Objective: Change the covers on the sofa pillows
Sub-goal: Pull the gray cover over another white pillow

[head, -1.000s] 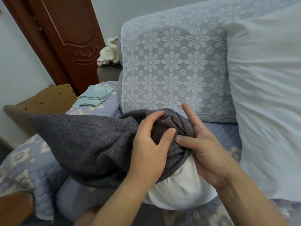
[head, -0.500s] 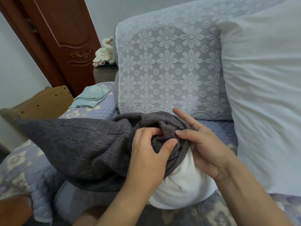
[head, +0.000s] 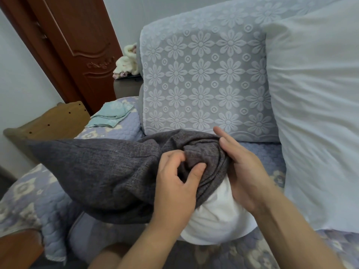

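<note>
A dark grey woven cover [head: 101, 171] lies across my lap, bunched at its right end around a white pillow insert [head: 215, 220] that sticks out below. My left hand [head: 174, 189] pinches a fold of the bunched grey fabric between thumb and curled fingers. My right hand [head: 242, 171] lies against the right side of the bunch with its fingers nearly straight, touching the fabric and the white insert. A large bare white pillow [head: 318, 113] leans at the right. A folded teal cover [head: 110, 115] lies on the sofa seat at the far left.
The sofa back cushion [head: 202, 82] has a pale blue flower-pattern cover. A quilted blue seat cover [head: 33, 193] spreads under everything. A wooden armrest [head: 48, 123] and a brown door [head: 77, 45] stand at the left. A soft toy [head: 128, 63] sits on a dark side table.
My left fingers have curled tighter into the bunched grey fabric. My right hand has slid round to the right side of the bunch, fingers straightened.
</note>
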